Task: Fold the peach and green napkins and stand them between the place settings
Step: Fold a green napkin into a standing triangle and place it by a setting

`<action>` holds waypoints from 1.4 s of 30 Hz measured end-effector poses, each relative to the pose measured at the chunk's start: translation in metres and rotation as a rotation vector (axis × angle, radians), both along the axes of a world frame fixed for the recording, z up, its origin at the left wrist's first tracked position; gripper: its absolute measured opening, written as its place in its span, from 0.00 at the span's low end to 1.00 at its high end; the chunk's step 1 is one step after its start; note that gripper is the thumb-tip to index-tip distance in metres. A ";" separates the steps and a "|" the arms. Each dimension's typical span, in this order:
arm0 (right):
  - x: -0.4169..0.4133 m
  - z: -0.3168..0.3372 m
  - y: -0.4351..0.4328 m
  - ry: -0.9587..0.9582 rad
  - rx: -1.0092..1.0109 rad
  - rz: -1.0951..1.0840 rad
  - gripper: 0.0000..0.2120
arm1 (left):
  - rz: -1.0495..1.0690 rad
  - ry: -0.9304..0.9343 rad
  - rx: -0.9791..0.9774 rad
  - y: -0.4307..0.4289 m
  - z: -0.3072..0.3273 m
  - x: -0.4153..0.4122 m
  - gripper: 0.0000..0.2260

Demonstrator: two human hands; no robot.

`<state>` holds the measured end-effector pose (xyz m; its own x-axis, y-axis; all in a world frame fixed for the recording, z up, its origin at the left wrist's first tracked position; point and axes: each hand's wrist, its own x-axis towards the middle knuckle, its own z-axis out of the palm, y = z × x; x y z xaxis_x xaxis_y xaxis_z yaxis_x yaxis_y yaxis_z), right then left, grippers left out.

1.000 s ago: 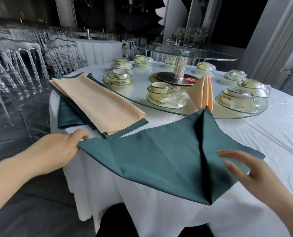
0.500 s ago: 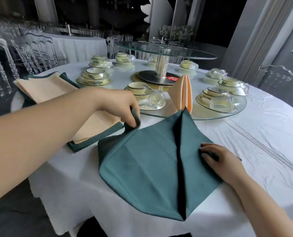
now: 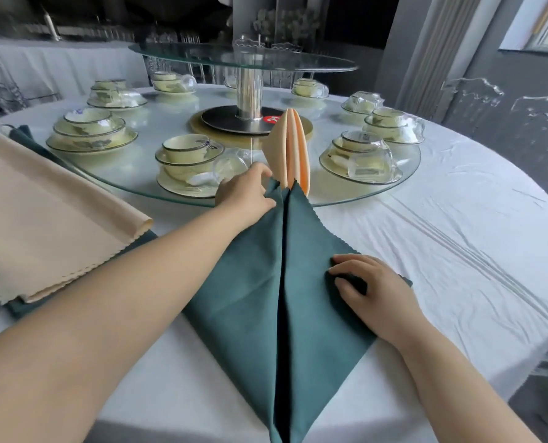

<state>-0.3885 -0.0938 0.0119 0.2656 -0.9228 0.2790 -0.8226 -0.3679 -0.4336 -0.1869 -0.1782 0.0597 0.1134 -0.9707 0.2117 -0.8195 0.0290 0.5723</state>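
A dark green napkin [image 3: 250, 282] lies on the white tablecloth, folded into a diamond with a seam down its middle. My left hand [image 3: 245, 193] pinches the left flap's corner at the napkin's far tip. My right hand [image 3: 372, 284] presses the right side corner, with curled fingertips on the cloth. Just beyond the tip stands a folded peach napkin [image 3: 293, 148] on the glass turntable's rim, between two place settings [image 3: 186, 164] [image 3: 359, 158].
A stack of flat peach napkins [image 3: 42, 212] over green ones lies at the left. The low glass turntable [image 3: 132, 183] carries several cup-and-plate settings; a raised glass tier [image 3: 247, 57] on a metal post stands at its centre. Clear chairs surround the table.
My left hand has carried the green napkin's left corner across and up to the far tip, turning the wide triangle into a diamond. My right hand settled on the right corner.
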 end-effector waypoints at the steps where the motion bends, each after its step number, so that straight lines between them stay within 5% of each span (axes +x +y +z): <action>1: 0.000 0.000 0.000 0.000 0.003 0.007 0.11 | -0.005 -0.049 -0.033 -0.001 -0.001 -0.003 0.18; 15: 0.000 0.000 0.000 -0.015 0.022 0.013 0.10 | -0.077 0.014 -0.149 -0.003 -0.014 0.001 0.24; 21: 0.000 0.001 0.001 -0.023 0.014 0.016 0.10 | -0.258 -0.059 -0.215 0.053 -0.005 0.025 0.15; 26: 0.002 0.002 0.002 -0.005 0.017 0.025 0.10 | -0.489 -0.192 -0.051 0.149 -0.031 0.034 0.41; 31: 0.004 0.004 0.006 0.021 0.007 0.007 0.11 | -0.474 -0.367 0.127 0.187 -0.053 0.013 0.42; 35: 0.006 0.005 0.009 0.075 0.005 0.005 0.11 | -0.412 -0.497 0.112 0.182 -0.057 0.004 0.53; 42: 0.035 0.018 0.022 0.083 -0.100 0.155 0.17 | -0.349 -0.501 0.171 0.183 -0.050 -0.005 0.29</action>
<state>-0.3538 -0.0714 0.0302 0.4286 -0.8378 0.3381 -0.7839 -0.5309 -0.3218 -0.1915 0.0045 0.0102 -0.2889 -0.9574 -0.0045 -0.9478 0.2853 0.1421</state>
